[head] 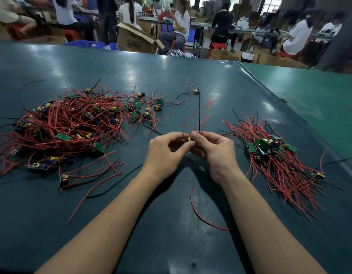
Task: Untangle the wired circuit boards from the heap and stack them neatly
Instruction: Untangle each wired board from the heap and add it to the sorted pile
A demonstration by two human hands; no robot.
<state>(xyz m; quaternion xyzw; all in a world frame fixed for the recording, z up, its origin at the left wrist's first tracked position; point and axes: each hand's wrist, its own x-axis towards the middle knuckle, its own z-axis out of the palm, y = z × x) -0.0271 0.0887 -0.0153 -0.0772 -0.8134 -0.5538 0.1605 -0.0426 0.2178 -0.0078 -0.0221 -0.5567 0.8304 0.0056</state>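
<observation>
A big tangled heap of wired circuit boards with red and black leads lies on the left of the dark green table. On the right lies a neater stack of boards, its wires fanned out. Between them, above the table, my left hand and my right hand together pinch one small wired board. Its red and black wires rise up from my fingers, and one red wire trails down toward me. The board itself is mostly hidden by my fingers.
A smaller cluster of boards lies behind the heap, and a single board lies farther back. Beyond the table's far edge stand cardboard boxes, blue crates and seated people at other benches.
</observation>
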